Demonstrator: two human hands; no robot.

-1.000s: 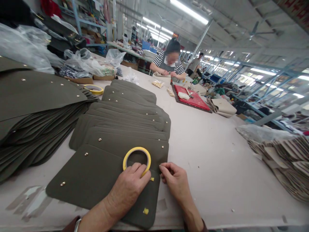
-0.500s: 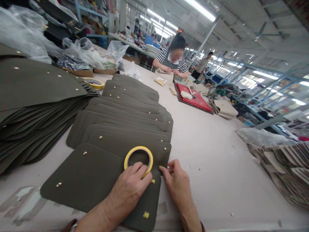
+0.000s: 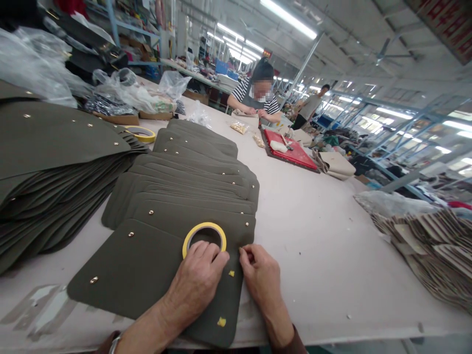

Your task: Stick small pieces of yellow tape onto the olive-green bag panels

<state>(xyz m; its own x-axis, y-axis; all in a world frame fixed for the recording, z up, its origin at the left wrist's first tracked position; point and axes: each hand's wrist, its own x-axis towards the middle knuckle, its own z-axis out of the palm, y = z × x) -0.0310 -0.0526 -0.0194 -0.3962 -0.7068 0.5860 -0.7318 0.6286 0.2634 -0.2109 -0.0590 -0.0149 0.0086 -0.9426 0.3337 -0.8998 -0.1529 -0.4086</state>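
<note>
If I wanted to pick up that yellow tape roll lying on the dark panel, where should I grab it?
Probably the far arc of the yellow tape roll, from above. It lies flat on the top dark panel with its hole open, so one finger can go inside, the thumb outside. The left hand already covers the near arc.

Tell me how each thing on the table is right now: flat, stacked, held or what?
left hand: resting on the tape roll, fingers curled over its rim.
right hand: fingertips pinched at the top panel's edge.
tape roll: lying flat on the top panel.
top panel: flat, two small yellow tape bits stuck on.
row of panels: overlapping, flat.
left stack: piled high, fanned.
second tape roll: flat, untouched.
red tray: flat, things on it.
</note>
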